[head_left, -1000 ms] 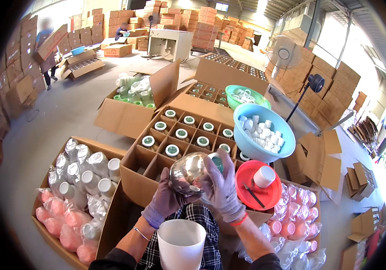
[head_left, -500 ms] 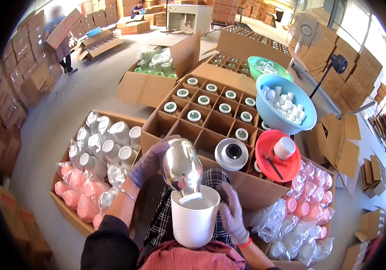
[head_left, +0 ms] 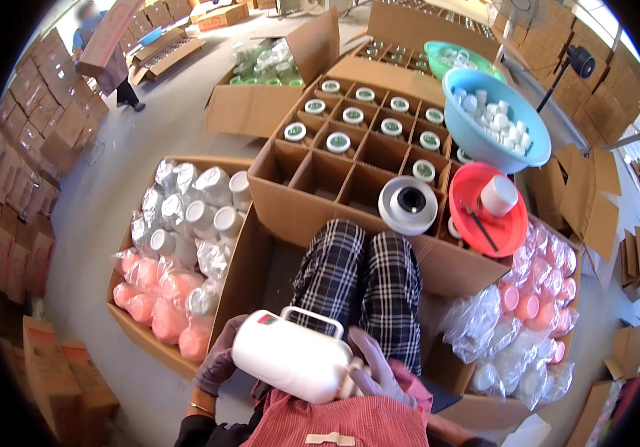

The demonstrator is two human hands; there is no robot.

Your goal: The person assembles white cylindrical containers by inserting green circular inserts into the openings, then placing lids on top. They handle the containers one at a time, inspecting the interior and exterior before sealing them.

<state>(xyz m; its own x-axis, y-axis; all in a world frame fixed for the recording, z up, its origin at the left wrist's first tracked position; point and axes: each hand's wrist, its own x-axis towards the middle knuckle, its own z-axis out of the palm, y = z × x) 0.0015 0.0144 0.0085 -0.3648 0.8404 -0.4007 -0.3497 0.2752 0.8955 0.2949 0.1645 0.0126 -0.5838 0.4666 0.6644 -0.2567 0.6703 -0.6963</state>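
Note:
A white flask casing (head_left: pixel 286 356) with a loop handle lies on its side above my lap, the handle toward the far side. My left hand (head_left: pixel 219 361), gloved, grips its left end. At its right end the gloved fingers of my right hand (head_left: pixel 379 369) curl round the narrower part. The casing's inside does not show. Beyond my knees stands a divided carton (head_left: pixel 290 195) with several white-lidded flasks upright in its cells. On its near edge rests a round white and grey piece with a black centre (head_left: pixel 408 205).
A red bowl (head_left: pixel 514 237) holding a white cup and a black tool sits on the carton's right, near a blue basin (head_left: pixel 534 153) of white caps. Cartons of bagged cups (head_left: pixel 178 287) flank me. A person (head_left: pixel 107 52) carries a box at far left.
The silver glass liner, held over the casing by my left hand before, is out of sight. The casing has gone from upright to lying sideways, and both hands hold it. My view has shifted.

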